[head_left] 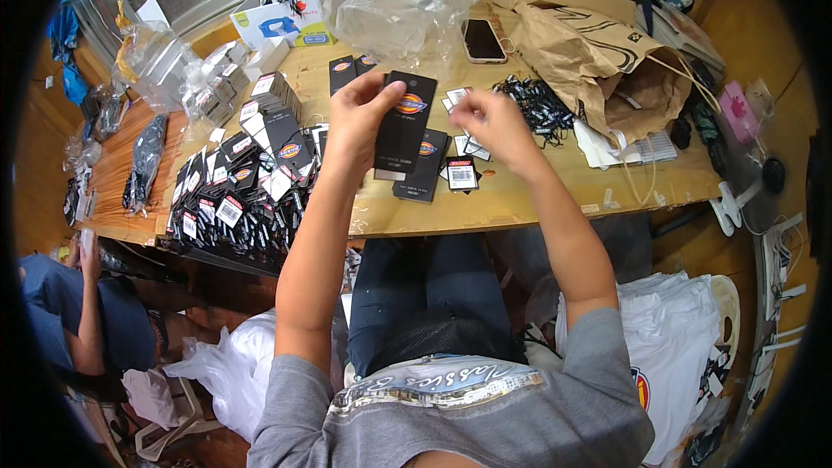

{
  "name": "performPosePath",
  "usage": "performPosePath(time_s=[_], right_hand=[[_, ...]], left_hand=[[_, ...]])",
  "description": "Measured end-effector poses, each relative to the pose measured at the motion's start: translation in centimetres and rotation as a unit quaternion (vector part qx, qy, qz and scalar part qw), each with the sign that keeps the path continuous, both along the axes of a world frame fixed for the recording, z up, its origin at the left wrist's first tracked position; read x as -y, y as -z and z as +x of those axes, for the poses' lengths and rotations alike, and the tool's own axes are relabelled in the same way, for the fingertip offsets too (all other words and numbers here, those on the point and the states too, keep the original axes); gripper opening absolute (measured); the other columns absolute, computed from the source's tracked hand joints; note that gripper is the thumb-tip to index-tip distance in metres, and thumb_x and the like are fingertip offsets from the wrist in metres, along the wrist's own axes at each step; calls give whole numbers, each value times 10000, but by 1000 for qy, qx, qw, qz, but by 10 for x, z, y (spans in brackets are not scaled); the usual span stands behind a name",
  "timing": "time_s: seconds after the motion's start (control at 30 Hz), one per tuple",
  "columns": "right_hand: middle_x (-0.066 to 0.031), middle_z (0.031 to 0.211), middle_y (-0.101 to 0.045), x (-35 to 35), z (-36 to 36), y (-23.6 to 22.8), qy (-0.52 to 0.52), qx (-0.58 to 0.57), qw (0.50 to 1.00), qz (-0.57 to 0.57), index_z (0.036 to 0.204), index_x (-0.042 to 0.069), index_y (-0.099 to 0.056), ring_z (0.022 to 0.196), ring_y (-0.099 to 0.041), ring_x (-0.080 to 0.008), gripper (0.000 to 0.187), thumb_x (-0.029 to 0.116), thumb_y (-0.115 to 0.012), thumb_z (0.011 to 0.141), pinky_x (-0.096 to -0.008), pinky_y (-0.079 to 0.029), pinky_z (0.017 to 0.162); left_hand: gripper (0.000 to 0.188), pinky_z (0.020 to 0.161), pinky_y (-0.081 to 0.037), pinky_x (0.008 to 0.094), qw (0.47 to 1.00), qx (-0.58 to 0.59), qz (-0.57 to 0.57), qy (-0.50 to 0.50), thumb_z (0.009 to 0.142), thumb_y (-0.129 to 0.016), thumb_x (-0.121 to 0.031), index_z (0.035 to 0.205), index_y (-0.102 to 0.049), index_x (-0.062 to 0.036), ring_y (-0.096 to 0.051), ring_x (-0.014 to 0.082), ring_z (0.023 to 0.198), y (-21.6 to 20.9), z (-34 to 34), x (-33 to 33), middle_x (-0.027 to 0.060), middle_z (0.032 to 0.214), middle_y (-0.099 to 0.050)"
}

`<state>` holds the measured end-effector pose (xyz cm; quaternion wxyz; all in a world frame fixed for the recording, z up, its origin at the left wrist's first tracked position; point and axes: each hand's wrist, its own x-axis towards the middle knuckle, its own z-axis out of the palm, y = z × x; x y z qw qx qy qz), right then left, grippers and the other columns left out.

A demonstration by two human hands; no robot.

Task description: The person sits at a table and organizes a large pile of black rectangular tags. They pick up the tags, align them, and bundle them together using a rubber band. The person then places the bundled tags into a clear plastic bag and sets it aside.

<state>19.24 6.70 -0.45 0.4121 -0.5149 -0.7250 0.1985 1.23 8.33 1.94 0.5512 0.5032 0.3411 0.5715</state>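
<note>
Between the thumb and fingers of my left hand (360, 113) is a long black hang tag (405, 126) with a coloured oval emblem, held upright above the table. My right hand (494, 121) is closed in a pinch to the right of it; whatever it may hold is too small and blurred to make out. Below the held tag lies another black hang tag (420, 175). Beside that is a small barcode label card (463, 174), and more small white cards (457, 99) lie partly behind my right hand. A heap of black string loops (539, 113) sits just past that hand.
At left spreads a large pile of strung tags (247, 175), with a stack of cards (276, 94) behind. Clear plastic bags (390, 17), a phone (483, 41) and an open brown paper bag (615, 69) stand farther back. Another person's arm (89, 312) shows at far left.
</note>
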Motion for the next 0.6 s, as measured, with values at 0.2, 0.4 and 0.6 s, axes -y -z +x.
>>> performPosePath(time_s=[0.2,0.4,0.6], right_hand=[[-106,790,-548,27,9,27,-15,182,977,-109,839,-3,-562,751,-536,-218,337,91,-681,538,-290,-418,698],[-107,803,-539,22,7,28,-51,208,974,-68,846,-26,-525,768,-529,-225,366,62,-678,525,-299,-417,690],[-22,621,-528,16,11,14,-58,-149,958,-238,756,-14,-523,537,-493,-70,178,-20,-627,611,-194,-407,478]], left_hand=[[106,580,-459,218,996,62,-47,38,739,-558,-71,802,-540,13,-536,97,635,4,-10,11,53,725,-563],[131,584,-464,226,992,99,-67,32,776,-505,-75,872,-500,15,-537,110,637,14,-5,14,66,746,-561],[147,567,-445,220,999,-31,4,-30,803,-452,-62,922,-479,20,-551,123,617,25,3,15,83,719,-565]])
